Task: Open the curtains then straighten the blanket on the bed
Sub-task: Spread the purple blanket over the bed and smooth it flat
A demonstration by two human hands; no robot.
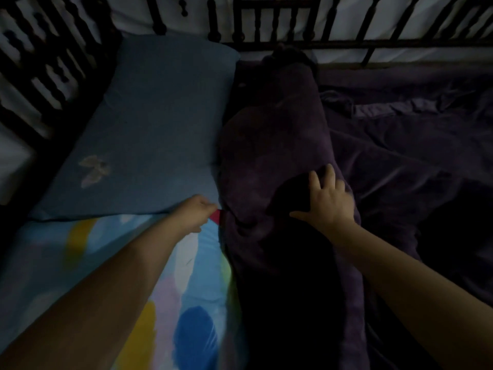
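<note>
The room is dim. A colourful blanket (186, 276) with blue, yellow and pink patches covers the near left of the bed. My left hand (194, 213) is closed on its top right corner, just below a blue pillow (160, 124). A dark purple blanket (280, 156) lies bunched in a long ridge down the middle of the bed. My right hand (329, 201) rests flat on that ridge with fingers spread. No curtains are in view.
A dark metal bed frame (293, 45) with turned bars runs along the far side and the left end (40, 76), against a white wall. Rumpled purple bedding (413, 156) fills the right half of the bed.
</note>
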